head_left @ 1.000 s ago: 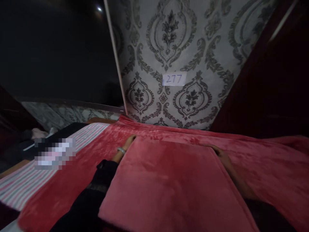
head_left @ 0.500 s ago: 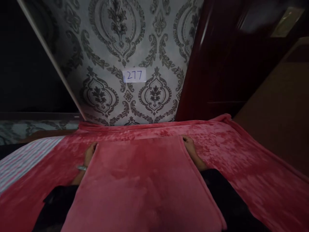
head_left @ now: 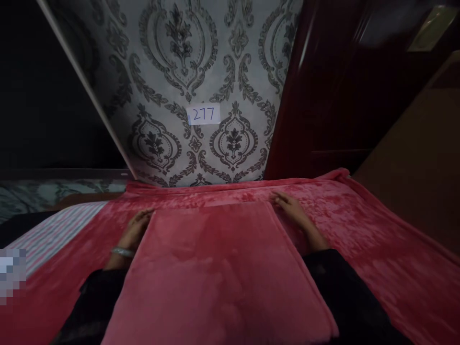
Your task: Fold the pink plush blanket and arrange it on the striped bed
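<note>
Apparently I'm squaring the cloth (head_left: 215, 268) on the blanket (head_left: 362, 239), my right hand (head_left: 293, 211) open, my left hand (head_left: 134, 231) too dim to judge, beside its far corners; next likely calls for even smoothing.

- Grey damask wallpaper (head_left: 219, 79) covers the wall straight ahead.
- A white paper label (head_left: 203, 114), handwritten "277" in blue, sits on it.
- A black flat screen (head_left: 46, 100) fills the upper left, a pale trim strip (head_left: 84, 86) beside it.
- Striped cloth (head_left: 70, 225) lies at left.
- A glossy dark-red door (head_left: 323, 105) stands at right, bearing a yellowish plate (head_left: 433, 28).
</note>
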Tool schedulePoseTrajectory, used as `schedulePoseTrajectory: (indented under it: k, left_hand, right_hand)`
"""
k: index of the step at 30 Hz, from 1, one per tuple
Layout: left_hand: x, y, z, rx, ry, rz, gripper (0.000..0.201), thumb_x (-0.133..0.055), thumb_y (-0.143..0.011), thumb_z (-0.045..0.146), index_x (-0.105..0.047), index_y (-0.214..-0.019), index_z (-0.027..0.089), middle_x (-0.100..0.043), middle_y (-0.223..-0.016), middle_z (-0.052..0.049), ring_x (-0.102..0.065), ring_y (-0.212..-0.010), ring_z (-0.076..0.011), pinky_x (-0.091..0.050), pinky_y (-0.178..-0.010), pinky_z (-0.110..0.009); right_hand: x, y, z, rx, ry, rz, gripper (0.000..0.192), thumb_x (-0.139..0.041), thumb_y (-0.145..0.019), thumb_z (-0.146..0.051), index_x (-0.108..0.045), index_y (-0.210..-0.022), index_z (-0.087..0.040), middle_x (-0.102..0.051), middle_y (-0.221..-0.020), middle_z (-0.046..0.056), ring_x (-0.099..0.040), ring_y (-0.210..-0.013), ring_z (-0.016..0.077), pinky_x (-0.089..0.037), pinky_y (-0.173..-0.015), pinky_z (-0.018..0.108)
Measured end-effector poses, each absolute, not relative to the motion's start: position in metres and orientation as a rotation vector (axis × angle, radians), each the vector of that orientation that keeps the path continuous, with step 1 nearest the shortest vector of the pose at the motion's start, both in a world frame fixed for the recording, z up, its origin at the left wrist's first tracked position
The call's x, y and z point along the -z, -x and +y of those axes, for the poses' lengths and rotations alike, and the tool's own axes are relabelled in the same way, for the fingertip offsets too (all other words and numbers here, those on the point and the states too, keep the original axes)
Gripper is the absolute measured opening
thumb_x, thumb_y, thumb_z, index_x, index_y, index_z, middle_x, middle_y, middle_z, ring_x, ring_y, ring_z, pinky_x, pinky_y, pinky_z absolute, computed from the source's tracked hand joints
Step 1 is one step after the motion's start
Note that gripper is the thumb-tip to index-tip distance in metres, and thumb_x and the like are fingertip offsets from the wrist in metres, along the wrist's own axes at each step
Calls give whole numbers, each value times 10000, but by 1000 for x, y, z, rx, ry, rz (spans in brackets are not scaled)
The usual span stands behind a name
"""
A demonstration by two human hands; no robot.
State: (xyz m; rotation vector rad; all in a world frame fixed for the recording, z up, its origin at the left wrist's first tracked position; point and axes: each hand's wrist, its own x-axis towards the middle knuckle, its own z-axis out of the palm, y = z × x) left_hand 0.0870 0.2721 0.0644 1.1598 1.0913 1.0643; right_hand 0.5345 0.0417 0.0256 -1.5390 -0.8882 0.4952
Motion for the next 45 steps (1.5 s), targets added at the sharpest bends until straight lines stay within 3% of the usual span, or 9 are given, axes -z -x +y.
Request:
schedulePoseTrajectory:
  k: [3, 6, 9, 13, 18, 26, 36, 40, 45]
  left_hand:
    - [-93, -71, 260, -1113, -1297, 1097, 366, -846, -657, 290, -731, -998, 225, -744, -1187, -75, -598, -1286, -291, -541, -1003, -330]
    - [-129, -70, 219, -1112, -1578, 1068, 469, -856, -695, 350, -733, -1140, 270, -596, -1465, -27, -352, -1503, -267, -289, -1239, -348]
    - [-140, -87, 162, -935, -2021, 834, 690, -880, -654, 443, -680, -1290, 264, -488, -1567, -52, -273, -1533, -332, -101, -1284, -468]
    - [-93, -105, 116, -472, -2498, 770, 764, -761, -775, 537, -558, -1453, 249, -342, -1643, -139, -185, -1547, -411, 1, -1241, -629]
    - [-35, -102, 116, -262, -2855, 908, 742, -571, -932, 530, -384, -1570, 200, -204, -1681, -194, -109, -1557, -428, -46, -1207, -703]
    - [-49, -87, 115, -76, -3023, 868, 749, -435, -984, 599, -227, -1622, 267, -162, -1705, -137, -116, -1569, -373, -175, -1211, -667]
    - [-39, -4, 112, -73, -2931, 974, 639, -337, -1021, 534, -311, -1595, 253, -260, -1679, -132, -185, -1558, -346, -209, -1194, -673]
    - [-70, -35, 73, -202, -2937, 1042, 628, -332, -1029, 505, -360, -1575, 196, -331, -1643, -176, -273, -1532, -335, -172, -1215, -662]
    - [-56, -88, 0, -336, -3072, 678, 723, -554, -953, 539, -331, -1588, 278, -257, -1684, -108, -136, -1562, -385, -151, -1211, -696]
  right_hand:
    - [-70, -525, 21, -363, 1556, -1020, 699, -698, -814, -531, -570, -1445, -260, -576, -1459, 99, -535, -1344, 300, -395, -1155, 478]
    - [-108, -481, 3, -287, 1568, -1256, 794, -702, -838, -584, -465, -1537, -291, -447, -1574, 56, -405, -1451, 326, -276, -1225, 499]
    - [-111, -423, -2, -243, 1597, -1517, 825, -703, -836, -614, -444, -1552, -298, -392, -1608, 33, -303, -1504, 337, -172, -1258, 508]
    - [-61, -375, -4, -199, 1883, -1674, 750, -665, -884, -581, -460, -1544, -292, -329, -1639, 71, -177, -1537, 392, -42, -1241, 605]
    - [-17, -370, -13, -26, 2087, -1739, 634, -522, -987, -567, -438, -1553, -294, -275, -1663, 76, -158, -1544, 373, -56, -1233, 617]
    - [-22, -374, -36, 106, 2204, -1866, 657, -347, -1025, -617, -348, -1595, -290, -259, -1667, 100, -226, -1526, 375, -219, -1194, 643]
    - [3, -387, -112, 94, 2250, -1770, 582, -335, -1034, -522, -397, -1569, -301, -293, -1659, 75, -227, -1529, 351, -284, -1157, 656]
    - [-26, -362, -107, 188, 2161, -1772, 579, -328, -1037, -518, -387, -1574, -310, -337, -1639, 90, -223, -1521, 381, -236, -1142, 709]
    - [-24, -302, -101, 228, 2030, -1947, 609, -444, -1017, -506, -331, -1595, -350, -236, -1680, 49, -144, -1538, 395, -181, -1167, 699]
